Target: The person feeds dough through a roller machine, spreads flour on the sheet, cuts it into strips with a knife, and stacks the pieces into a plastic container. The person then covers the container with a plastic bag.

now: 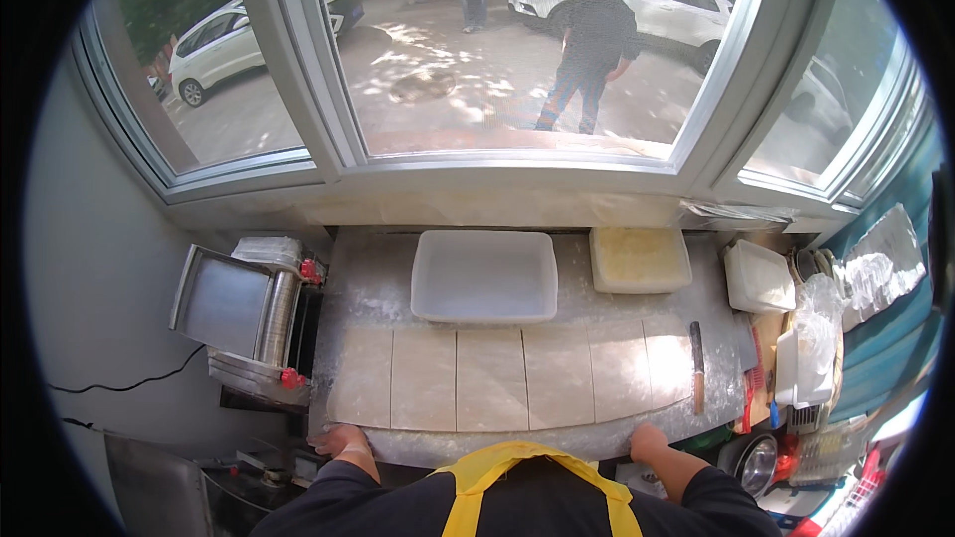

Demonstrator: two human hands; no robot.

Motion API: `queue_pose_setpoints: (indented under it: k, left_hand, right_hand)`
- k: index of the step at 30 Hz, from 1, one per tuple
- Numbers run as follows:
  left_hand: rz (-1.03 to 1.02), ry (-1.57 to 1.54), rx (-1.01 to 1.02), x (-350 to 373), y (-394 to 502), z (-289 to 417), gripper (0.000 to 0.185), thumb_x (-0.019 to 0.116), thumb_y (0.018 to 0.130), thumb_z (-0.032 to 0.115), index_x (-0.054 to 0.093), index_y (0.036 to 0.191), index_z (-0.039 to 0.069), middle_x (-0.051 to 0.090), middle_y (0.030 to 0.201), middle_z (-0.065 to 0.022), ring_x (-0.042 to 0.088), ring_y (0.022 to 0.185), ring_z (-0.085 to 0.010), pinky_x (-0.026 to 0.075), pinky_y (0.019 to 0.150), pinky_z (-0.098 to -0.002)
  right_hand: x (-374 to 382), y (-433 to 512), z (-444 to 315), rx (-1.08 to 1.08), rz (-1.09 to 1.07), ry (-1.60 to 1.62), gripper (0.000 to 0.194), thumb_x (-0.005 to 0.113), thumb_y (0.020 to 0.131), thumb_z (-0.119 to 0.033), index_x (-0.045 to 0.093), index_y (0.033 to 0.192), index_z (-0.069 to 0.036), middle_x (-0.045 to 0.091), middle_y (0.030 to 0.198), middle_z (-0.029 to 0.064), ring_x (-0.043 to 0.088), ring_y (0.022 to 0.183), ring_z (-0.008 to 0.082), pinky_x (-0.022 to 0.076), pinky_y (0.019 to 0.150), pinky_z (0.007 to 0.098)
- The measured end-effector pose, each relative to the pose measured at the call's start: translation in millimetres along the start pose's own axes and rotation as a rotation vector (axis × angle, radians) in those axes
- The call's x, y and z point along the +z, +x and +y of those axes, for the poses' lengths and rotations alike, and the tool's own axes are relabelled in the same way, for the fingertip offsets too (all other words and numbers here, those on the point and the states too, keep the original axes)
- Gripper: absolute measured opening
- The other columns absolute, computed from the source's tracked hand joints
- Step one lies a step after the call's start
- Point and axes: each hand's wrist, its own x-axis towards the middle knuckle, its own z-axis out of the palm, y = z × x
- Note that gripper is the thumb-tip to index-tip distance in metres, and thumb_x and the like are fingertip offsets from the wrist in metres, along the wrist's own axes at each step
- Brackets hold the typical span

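Note:
My left hand (340, 440) rests at the front left edge of a floured work table (433, 447), just below the dough. My right hand (647, 440) is at the table's front edge towards the right. Neither shows an object in it; the fingers are partly hidden. Between and beyond them lies a flat sheet of dough (489, 380) cut into several rectangular pieces side by side. A knife (697, 365) with a wooden handle lies at the dough's right end. Behind the dough stands a white plastic tub (485, 276), and right of it a container (640, 261) of pale yellow flour-like matter.
A metal dough-rolling machine (254, 306) with red knobs stands left of the table. White containers (759, 276), plastic bags (817, 306) and a red brush (756, 365) crowd the right side. Windows (515, 164) rise behind; two people stand outside near parked cars.

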Motion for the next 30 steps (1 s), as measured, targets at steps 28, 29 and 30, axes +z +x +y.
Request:
queue_pose_setpoints:
  k: [28,29,30]
  left_hand:
    - [0.015,0.040,-0.023,0,2,0,0.060,0.039,0.105,0.034,0.023,0.159,0.014,0.041,0.148,-0.0187,0.059,0.119,-0.0461,0.053,0.094,-0.0560]
    - [0.012,0.038,-0.029,0,4,-1,0.060,0.039,0.105,0.034,0.023,0.159,0.014,0.041,0.149,-0.0188,0.059,0.119,-0.0463,0.053,0.095,-0.0560]
    - [-0.018,0.043,-0.033,-5,-2,3,0.060,0.039,0.105,0.033,0.023,0.159,0.014,0.041,0.149,-0.0186,0.058,0.120,-0.0460,0.053,0.095,-0.0559]
  right_hand:
    - [40,34,13,0.141,0.078,0.145,0.052,0.075,0.078,-0.019,0.060,0.121,0.006,0.062,0.126,0.0244,0.066,0.116,0.0347,0.0562,0.095,0.0404]
    - [45,39,15,0.120,0.078,0.123,0.052,0.076,0.078,-0.019,0.060,0.121,0.006,0.062,0.125,0.0244,0.066,0.116,0.0347,0.0561,0.095,0.0403]
    - [50,40,19,0.111,0.075,0.104,0.052,0.076,0.078,-0.019,0.060,0.121,0.006,0.063,0.125,0.0244,0.066,0.117,0.0346,0.0561,0.095,0.0402]
